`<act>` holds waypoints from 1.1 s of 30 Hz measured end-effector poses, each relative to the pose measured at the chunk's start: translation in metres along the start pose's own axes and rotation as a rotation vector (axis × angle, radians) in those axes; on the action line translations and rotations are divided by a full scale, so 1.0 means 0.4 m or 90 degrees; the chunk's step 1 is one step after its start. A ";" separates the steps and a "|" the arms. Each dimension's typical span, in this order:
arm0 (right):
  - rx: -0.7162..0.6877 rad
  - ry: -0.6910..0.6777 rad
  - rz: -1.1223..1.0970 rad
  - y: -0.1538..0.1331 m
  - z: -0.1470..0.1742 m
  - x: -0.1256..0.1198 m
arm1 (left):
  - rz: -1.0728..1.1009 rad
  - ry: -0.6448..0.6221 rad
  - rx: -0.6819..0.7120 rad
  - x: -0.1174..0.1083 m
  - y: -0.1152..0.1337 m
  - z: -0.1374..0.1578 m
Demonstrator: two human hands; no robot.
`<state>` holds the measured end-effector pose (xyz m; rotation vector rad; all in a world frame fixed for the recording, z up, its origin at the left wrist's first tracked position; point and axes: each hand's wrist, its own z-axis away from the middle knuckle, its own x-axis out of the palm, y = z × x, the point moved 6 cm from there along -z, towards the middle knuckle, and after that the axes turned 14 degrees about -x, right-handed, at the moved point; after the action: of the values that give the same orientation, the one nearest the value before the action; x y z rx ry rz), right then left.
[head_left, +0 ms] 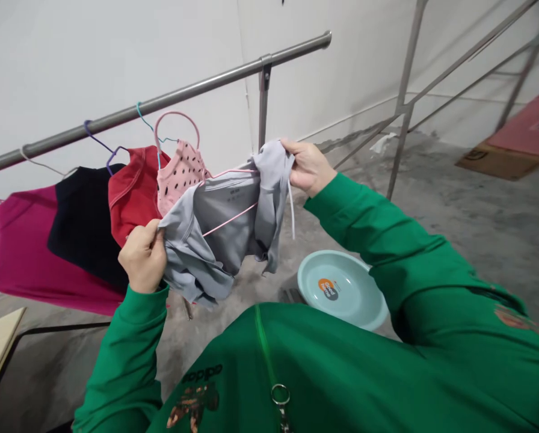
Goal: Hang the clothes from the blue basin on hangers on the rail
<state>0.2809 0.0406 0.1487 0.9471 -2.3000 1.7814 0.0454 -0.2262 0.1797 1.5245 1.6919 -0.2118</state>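
A light grey garment (pixel 233 198) is stretched between my two hands, with a pink hanger (pixel 228 219) inside it. My left hand (pixel 144 255) is closed on the garment's left shoulder. At the opposite shoulder, my right hand (pixel 306 167) pinches the cloth. The hanger's large round pink hook (pixel 177 113) stands up in front of the rail and looks apart from it, though I cannot be sure. Just behind the grey garment hangs a pink top with black dots (pixel 181 174), and left of that a red garment (pixel 134 186).
A metal clothes rail (pixel 233 74) runs across the view, also bearing a black garment (pixel 86 222) and a magenta garment (pixel 26 246) on hangers. A pale blue basin (pixel 360 294) stands on the floor. Metal bars (pixel 405 108) and a cardboard box (pixel 490 159) are at right.
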 end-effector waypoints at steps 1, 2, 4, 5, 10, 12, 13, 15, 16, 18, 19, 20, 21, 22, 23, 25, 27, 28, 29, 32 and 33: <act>0.023 0.016 0.002 0.011 -0.004 -0.009 | -0.003 0.005 0.006 -0.004 0.000 0.001; 0.049 0.029 0.007 0.022 -0.003 -0.017 | -0.011 0.013 0.009 -0.008 -0.002 0.001; 0.089 0.027 0.033 0.034 0.011 -0.027 | -0.028 0.029 0.010 -0.015 -0.006 0.004; 0.096 0.014 0.059 0.033 0.023 -0.029 | -0.033 0.034 0.011 -0.017 -0.008 0.005; -0.040 -0.109 0.412 -0.038 0.077 -0.035 | -0.034 0.043 0.019 -0.022 -0.018 0.005; -0.123 -0.185 0.598 -0.070 0.087 -0.033 | -0.020 0.044 0.019 -0.023 -0.024 0.003; -0.155 -0.219 0.671 -0.080 0.089 -0.034 | -0.012 0.047 0.020 -0.024 -0.026 0.003; -0.199 -0.272 0.777 -0.096 0.087 -0.040 | 0.000 0.052 0.025 -0.024 -0.032 0.002; -0.216 -0.293 0.821 -0.102 0.084 -0.044 | 0.006 0.057 0.029 -0.024 -0.035 0.003; -0.250 -0.321 0.905 -0.118 0.079 -0.046 | 0.020 0.070 0.039 -0.025 -0.041 0.005; -0.268 -0.332 0.938 -0.128 0.079 -0.043 | 0.028 0.074 0.044 -0.024 -0.043 0.006; -0.289 -0.345 0.960 -0.140 0.082 -0.034 | 0.033 0.077 0.047 -0.024 -0.044 0.007; -0.317 -0.358 0.965 -0.153 0.089 -0.021 | 0.034 0.080 0.046 -0.023 -0.045 0.008; -0.352 -0.368 0.958 -0.168 0.101 -0.003 | 0.032 0.082 0.042 -0.022 -0.045 0.009; -0.390 -0.371 0.949 -0.183 0.115 0.016 | 0.027 0.083 0.036 -0.021 -0.045 0.009; -0.451 -0.350 0.952 -0.203 0.148 0.049 | 0.020 0.086 0.026 -0.019 -0.039 0.011; -0.458 -0.315 0.982 -0.198 0.174 0.068 | 0.019 0.091 0.020 -0.019 -0.030 0.013; -0.445 -0.301 0.999 -0.185 0.181 0.072 | 0.019 0.092 0.018 -0.018 -0.026 0.015; -0.428 -0.291 1.013 -0.168 0.184 0.074 | 0.019 0.093 0.018 -0.017 -0.022 0.016; -0.395 -0.267 1.055 -0.118 0.176 0.075 | 0.022 0.088 0.026 -0.010 -0.018 0.024; -0.389 -0.261 1.067 -0.107 0.171 0.076 | 0.021 0.087 0.028 -0.006 -0.019 0.027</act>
<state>0.2988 -0.0391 0.1758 -1.2044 -3.8439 0.5949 0.0433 -0.2367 0.1715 1.6305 1.7771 -0.1313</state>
